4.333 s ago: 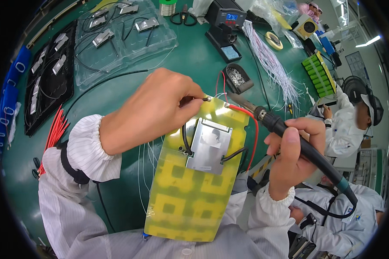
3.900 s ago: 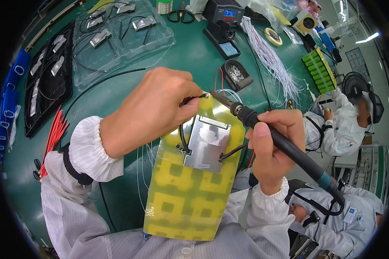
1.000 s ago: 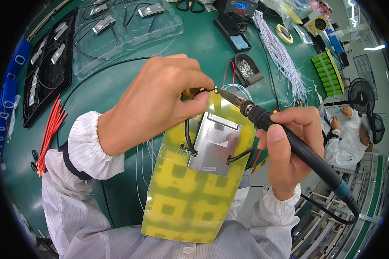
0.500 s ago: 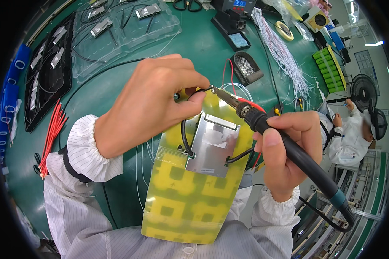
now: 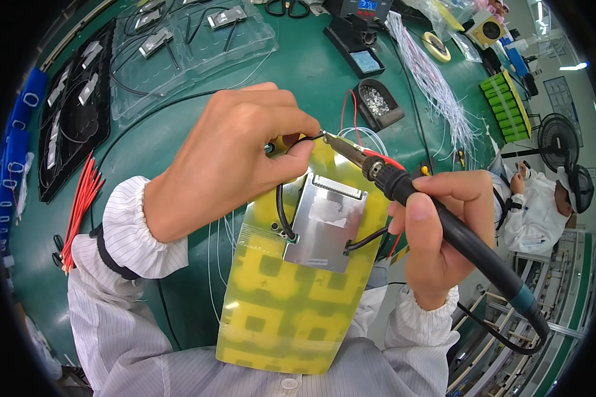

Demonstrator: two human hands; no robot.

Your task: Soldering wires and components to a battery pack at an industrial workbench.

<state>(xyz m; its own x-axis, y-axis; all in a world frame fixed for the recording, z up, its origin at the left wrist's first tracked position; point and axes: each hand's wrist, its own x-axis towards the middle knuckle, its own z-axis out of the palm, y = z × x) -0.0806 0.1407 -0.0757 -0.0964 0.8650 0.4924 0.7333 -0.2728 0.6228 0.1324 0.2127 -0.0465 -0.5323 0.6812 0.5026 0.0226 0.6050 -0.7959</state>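
Between thumb and fingers of my left hand (image 5: pixel 245 142) is a black wire (image 5: pixel 281 208), its end held at the top edge of a yellow, film-wrapped battery pack (image 5: pixel 288 311). That wire runs down to a silver circuit module (image 5: pixel 328 225) lying on the pack. My right hand (image 5: pixel 444 231) grips a soldering iron (image 5: pixel 404 185) by its black handle. The iron's tip meets the wire's end beside my left fingertips; the exact joint is too small to make out. A second black wire (image 5: pixel 369 238) leaves the module's right side, and a red wire (image 5: pixel 394 162) passes behind the iron.
Beyond the pack stand a tub of metal bits (image 5: pixel 379 106), an iron stand with a blue sponge (image 5: pixel 364 61) and a bundle of white wires (image 5: pixel 427 86). Red wires (image 5: pixel 83 215) and a clear tray of modules (image 5: pixel 185 63) lie left. Another person (image 5: pixel 540 205) sits at right.
Almost nothing differs. The soldering iron's handle end has shifted slightly right and down, while both hands keep their places and holds.
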